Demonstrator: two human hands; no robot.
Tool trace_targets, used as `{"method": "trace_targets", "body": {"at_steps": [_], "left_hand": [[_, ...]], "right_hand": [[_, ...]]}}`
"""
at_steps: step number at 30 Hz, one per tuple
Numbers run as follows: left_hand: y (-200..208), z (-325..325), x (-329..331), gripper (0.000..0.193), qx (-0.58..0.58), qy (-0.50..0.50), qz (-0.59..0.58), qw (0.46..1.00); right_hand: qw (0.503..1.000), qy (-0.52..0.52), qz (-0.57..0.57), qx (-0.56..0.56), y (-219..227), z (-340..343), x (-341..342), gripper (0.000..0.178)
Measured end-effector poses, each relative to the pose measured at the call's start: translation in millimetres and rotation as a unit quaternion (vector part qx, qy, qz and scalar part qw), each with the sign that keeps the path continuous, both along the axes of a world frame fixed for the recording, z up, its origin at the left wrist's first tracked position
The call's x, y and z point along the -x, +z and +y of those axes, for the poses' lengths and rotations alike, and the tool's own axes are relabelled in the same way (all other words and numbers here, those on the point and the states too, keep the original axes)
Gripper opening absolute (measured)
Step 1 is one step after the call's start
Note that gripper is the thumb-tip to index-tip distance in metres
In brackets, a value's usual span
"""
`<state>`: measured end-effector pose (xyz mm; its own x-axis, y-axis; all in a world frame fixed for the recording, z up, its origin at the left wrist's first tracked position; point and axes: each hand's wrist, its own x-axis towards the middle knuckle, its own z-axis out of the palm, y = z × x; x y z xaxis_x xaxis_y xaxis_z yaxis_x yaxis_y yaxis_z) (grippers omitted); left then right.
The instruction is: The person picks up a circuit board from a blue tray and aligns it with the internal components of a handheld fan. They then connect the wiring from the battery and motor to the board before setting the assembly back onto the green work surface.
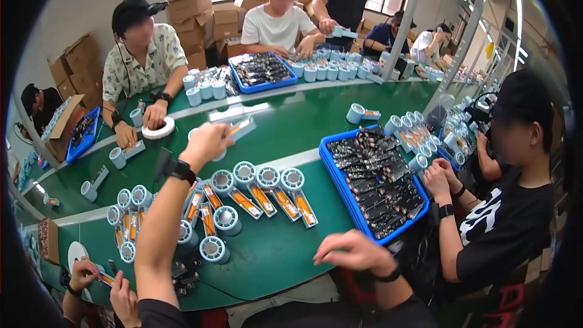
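Observation:
My left hand [206, 143] reaches far out over the green belt. Its fingers are closed on a light blue fan housing [244, 127], whose handle points to the right; its round end is mostly behind the hand. Below my left arm lie several similar fan housings [244, 173], with round ringed heads and open handles showing orange parts inside. My right hand [352, 251] hovers near the front edge of the table, fingers loosely stretched and nothing in them. Up and to its right stands a blue tray [340, 185] heaped with black circuit boards [382, 188].
A co-worker sits close on the right, hands [440, 179] near the tray. Another person's hands [100, 282] work at the lower left. Across the belt [291, 112], people sit beside a second blue tray [262, 88]. A metal post [455, 42] rises at right.

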<state>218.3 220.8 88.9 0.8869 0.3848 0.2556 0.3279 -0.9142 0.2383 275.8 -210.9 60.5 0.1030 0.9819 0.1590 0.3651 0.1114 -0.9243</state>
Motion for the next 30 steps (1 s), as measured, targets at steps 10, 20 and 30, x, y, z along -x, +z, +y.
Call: {"method": "trace_targets", "body": {"at_steps": [10,20,30], "left_hand": [[-2.4,-254.7,81.2,0.004,-0.175,-0.436,0.085,0.879],[-46.7,-257.1,113.7,0.007,-0.204,-0.307,0.091,0.925],[-26.4,-255.3,148.3,0.035,0.143,-0.162,-0.166,0.962]], "right_hand": [[0.874,-0.342,-0.342,0.057,6.0,40.3,-219.0,0.021],[0.785,-0.302,-0.473,0.264,18.3,64.4,-209.4,0.028],[0.989,-0.113,0.098,-0.012,45.9,42.6,-74.1,0.009]]}}
